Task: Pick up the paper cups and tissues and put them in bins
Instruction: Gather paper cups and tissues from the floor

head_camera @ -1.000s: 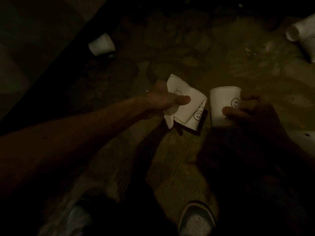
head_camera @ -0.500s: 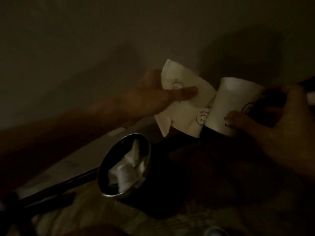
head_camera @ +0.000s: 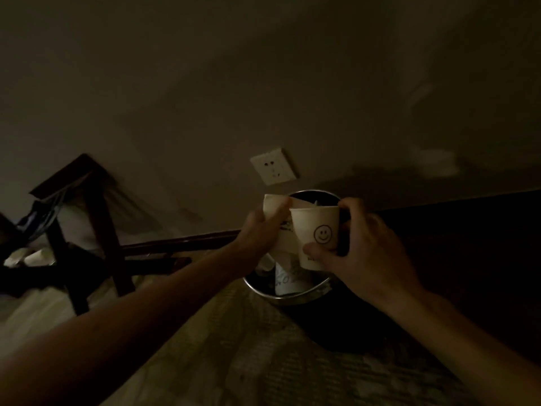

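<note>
Just right of frame centre, both hands hang directly over the bin (head_camera: 265, 292) mouth below them, the left hand (head_camera: 257, 230) pinching flattened paper cups (head_camera: 285, 243), the right hand (head_camera: 361, 244) curled round an upright smiley cup (head_camera: 317, 232) beside them, so each load needs only releasing

1 white paper cup (head_camera: 310, 227) w/ black smiley print; flattened white paper cup (head_camera: 273, 205) w/ dark print. Nearby, round black bin (head_camera: 288, 297) w/ silver metal rim, white square wall socket (head_camera: 273, 169). Also dark brown wooden stool (head_camera: 99, 218), mottled beige floor (head_camera: 248, 347).
</note>
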